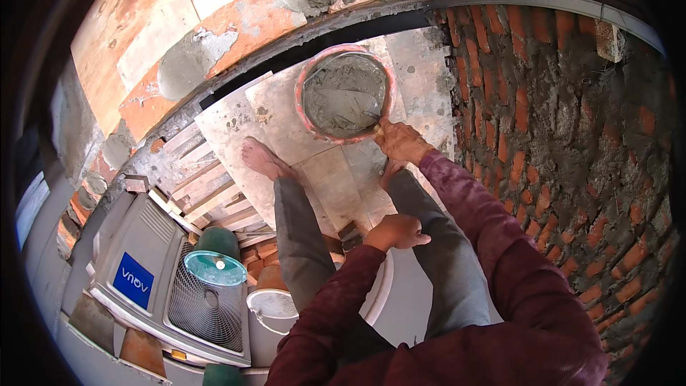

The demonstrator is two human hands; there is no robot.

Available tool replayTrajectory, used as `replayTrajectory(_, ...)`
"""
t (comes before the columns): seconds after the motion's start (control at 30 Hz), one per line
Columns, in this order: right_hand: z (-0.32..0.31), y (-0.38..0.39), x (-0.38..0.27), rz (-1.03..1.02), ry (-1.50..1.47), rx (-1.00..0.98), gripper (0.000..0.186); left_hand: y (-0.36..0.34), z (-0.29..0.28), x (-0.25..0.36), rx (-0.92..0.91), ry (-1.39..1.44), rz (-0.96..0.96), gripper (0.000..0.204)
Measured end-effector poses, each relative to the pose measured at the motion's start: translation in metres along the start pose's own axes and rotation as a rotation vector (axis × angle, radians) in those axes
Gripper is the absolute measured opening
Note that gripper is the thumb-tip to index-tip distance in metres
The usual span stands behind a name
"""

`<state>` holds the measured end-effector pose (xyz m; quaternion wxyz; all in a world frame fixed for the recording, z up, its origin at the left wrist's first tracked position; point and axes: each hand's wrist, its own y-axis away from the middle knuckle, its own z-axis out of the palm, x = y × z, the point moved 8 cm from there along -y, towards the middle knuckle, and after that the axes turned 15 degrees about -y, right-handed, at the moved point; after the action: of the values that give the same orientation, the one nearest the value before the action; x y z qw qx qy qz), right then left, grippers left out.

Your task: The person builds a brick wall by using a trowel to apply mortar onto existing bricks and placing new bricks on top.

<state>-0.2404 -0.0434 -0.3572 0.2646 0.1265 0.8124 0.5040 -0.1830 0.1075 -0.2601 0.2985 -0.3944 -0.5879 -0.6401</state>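
Note:
A round bucket with a reddish rim (301, 104) stands on the boards in front of me, with wet grey mortar (350, 71) inside. My right hand (404, 141) is closed round the handle of a trowel (346, 105) at the bucket's near right edge. The trowel's blade lies in the mortar, coated grey, so its outline is only partly clear. Over my lap, beside my right thigh, my left hand (396, 232) is curled into a loose fist, and nothing shows in it.
My bare feet stand on the boards (329, 182). To the right rises a brick wall (525, 100) smeared with mortar; ahead runs a brick ledge (250, 18). An air-conditioner unit (207, 314), a green bucket (218, 243) and wooden slats (207, 189) lie at the left.

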Motion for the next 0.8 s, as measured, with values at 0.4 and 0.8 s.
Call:
replayTrajectory(0.4,0.018,-0.050,-0.001,0.103,-0.451,0.090,0.029,-0.004,0.006,0.001,0.035,-0.037,0.002,0.049)
replayTrajectory(0.8,0.082,-0.028,0.003,0.081,-1.167,-0.077,0.019,-0.007,0.026,-0.002,-0.077,-0.029,0.022,0.043)
